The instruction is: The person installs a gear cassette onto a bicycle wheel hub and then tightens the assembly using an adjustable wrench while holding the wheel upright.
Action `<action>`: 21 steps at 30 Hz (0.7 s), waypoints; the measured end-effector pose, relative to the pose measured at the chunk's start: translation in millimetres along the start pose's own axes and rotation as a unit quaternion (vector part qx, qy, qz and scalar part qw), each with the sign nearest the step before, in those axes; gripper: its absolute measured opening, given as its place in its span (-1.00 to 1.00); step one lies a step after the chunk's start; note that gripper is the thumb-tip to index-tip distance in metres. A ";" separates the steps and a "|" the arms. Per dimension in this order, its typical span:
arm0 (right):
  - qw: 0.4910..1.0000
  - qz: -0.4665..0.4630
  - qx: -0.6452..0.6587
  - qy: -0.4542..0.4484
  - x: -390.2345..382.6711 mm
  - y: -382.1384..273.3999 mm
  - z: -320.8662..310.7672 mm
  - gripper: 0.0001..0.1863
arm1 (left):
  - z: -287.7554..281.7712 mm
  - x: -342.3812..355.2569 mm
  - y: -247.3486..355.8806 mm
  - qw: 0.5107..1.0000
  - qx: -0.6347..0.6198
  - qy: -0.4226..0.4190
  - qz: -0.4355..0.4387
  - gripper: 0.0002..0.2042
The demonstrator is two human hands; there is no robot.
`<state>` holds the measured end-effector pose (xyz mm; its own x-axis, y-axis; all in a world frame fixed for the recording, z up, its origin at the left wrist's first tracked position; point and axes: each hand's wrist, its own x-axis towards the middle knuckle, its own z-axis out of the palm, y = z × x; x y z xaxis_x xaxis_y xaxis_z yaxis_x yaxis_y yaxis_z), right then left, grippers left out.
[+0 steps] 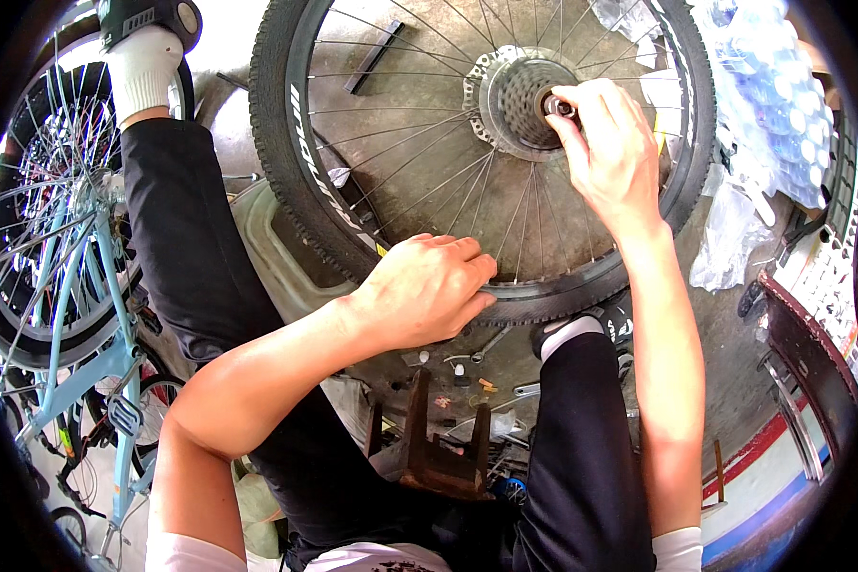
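Observation:
A bicycle wheel [275, 124] with a black knobbly tyre lies in front of me, cassette side up. My left hand [427, 288] is closed round the near edge of its tyre and rim, fingers curled over the top. At the hub, my right hand [608, 143] pinches a small dark metal hub part [561, 107] between thumb and fingers, at the middle of the cassette [517, 103]. Whether that part is a nut or the axle end cannot be made out. A brake disc [480, 88] shows beside the cassette, and thin spokes run out to the rim.
A light blue bicycle [76, 367] stands at the left. Plastic-wrapped bottles [767, 105] lie at the far right. A small wooden stool [429, 443] and scattered tools, including a wrench [491, 343], are between my legs. A black bar [376, 57] lies beneath the spokes.

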<state>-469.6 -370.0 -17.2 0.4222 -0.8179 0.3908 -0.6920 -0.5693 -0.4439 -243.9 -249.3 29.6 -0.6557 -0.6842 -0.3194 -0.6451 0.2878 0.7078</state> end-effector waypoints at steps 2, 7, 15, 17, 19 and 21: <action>0.999 -0.032 -0.005 -0.023 1.8 -0.8 -5.0 -0.76 | 0.0 -0.2 0.1 1.000 0.002 -0.001 -0.002 -0.75; 0.998 -0.055 -0.008 -0.038 4.1 5.6 -10.7 -0.74 | 2.1 1.0 -1.7 1.000 0.012 -0.005 0.004 -0.74; 0.994 -0.046 -0.077 -0.057 12.8 8.7 -11.1 -0.71 | 3.7 0.2 -1.4 1.000 0.013 -0.008 0.001 -0.74; 0.984 -0.039 -0.170 -0.023 15.7 4.6 -3.9 -0.59 | 3.9 0.5 -1.6 1.000 0.012 -0.010 0.000 -0.74; 0.981 -0.024 -0.192 -0.022 13.4 4.0 4.4 -0.55 | 4.6 0.3 -2.2 1.000 0.007 -0.004 0.003 -0.74; 0.977 -0.009 -0.213 -0.021 13.6 1.3 7.0 -0.51 | 4.0 0.1 -1.8 1.000 0.005 -0.003 0.005 -0.74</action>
<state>-460.6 -382.5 -18.0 0.4543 -0.8155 0.3587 -0.8613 -0.5049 -0.0569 -244.3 -247.2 25.8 -0.6641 -0.6775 -0.3161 -0.6427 0.3014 0.7043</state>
